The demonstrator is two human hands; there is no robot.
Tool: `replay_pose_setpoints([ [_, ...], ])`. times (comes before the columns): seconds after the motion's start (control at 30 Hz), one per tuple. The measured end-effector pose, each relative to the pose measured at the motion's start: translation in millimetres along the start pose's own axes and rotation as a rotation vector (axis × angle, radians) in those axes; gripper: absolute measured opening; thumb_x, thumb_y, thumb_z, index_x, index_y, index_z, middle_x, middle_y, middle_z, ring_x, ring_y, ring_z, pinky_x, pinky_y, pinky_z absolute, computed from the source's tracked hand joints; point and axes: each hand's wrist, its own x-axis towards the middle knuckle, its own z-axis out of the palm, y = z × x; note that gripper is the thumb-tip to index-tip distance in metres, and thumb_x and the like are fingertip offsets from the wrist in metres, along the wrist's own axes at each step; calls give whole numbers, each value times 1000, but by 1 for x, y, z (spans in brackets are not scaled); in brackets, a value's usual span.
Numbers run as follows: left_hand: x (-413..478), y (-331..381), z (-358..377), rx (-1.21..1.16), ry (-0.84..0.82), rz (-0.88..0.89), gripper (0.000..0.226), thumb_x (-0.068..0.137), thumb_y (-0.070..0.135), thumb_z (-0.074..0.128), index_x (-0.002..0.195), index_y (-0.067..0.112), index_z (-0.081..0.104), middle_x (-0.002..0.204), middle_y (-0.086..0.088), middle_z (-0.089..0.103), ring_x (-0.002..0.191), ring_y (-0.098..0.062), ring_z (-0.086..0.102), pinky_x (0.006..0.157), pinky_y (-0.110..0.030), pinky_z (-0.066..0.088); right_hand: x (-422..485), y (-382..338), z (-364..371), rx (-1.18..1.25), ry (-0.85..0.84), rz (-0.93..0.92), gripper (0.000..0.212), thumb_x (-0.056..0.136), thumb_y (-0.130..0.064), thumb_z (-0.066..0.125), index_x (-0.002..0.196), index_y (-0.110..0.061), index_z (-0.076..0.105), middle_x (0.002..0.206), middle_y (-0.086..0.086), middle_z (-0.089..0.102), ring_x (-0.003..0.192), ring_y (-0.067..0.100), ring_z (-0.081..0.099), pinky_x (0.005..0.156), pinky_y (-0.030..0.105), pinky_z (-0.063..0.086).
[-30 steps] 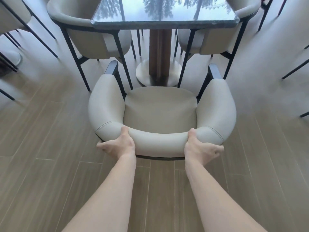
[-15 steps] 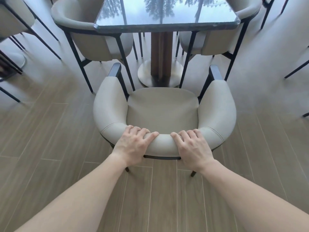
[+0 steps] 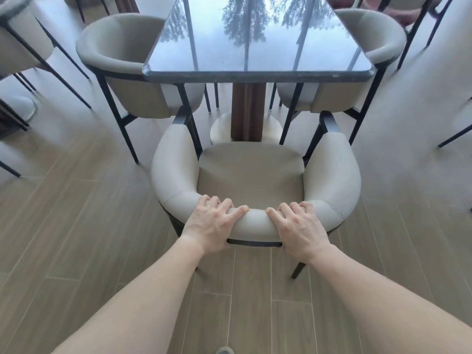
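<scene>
Gripping the chair by its padded back, centre frame, before the table.

Our left hand and right hand sit side by side on top of the curved backrest, fingers curled over its front edge and clamped on the padding. We judge the chair fairly heavy and stiff on its dark metal legs, the upholstery soft and rather smooth; the backrest top, held wide, looks the surest place to take it.
</scene>
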Motion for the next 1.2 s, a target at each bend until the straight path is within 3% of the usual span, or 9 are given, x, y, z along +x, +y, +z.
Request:
replay_pose_setpoints([
  [0.27,92,-50,-9,-32,37,15,85,81,40,72,146,40,17,126,-1,54,106,-33,55,106,-50,37,88,41,-20,22,-7,38,78,84,-34,76,152,-30,37,134,-3,52,126,26,51,120,48,24],
  [0.47,154,-69,-17,-21,88,1,88,75,58,76,145,40,25,122,1,55,101,-32,56,102,-49,40,145,79,-26,19,31,27,74,82,-32,76,147,-32,40,128,-3,54,121,27,53,119,49,27],
  [0.8,204,-94,-26,-54,80,-30,95,70,60,80,145,43,24,123,2,55,108,-31,57,111,-49,36,200,112,-31,42,80,-49,73,79,-43,78,143,-29,46,124,0,56,115,30,54,114,50,31],
  [0.93,202,-95,-25,-75,56,-36,99,73,59,81,156,41,30,145,4,51,130,-30,53,123,-52,25,200,112,-30,47,91,-62,76,78,-39,80,145,-26,45,126,2,56,116,33,55,114,50,32],
  [1.03,203,-96,-27,-75,-8,-45,106,76,59,81,161,42,20,168,1,33,150,-30,39,129,-56,16,202,113,-28,49,66,-63,83,78,-44,82,148,-26,42,134,1,55,120,31,55,117,48,29],
  [1.1,204,-95,-28,-64,-15,-42,107,76,59,80,162,42,18,162,3,40,144,-29,45,128,-54,19,202,113,-27,58,87,-62,86,75,-45,86,148,-24,45,137,2,58,120,32,58,115,48,33],
  [1.2,203,-92,-30,-29,8,-29,100,74,59,78,157,40,25,137,3,57,119,-28,57,117,-47,32,200,110,-31,40,88,-53,82,75,-45,85,144,-22,46,129,1,61,114,29,60,111,43,36],
])
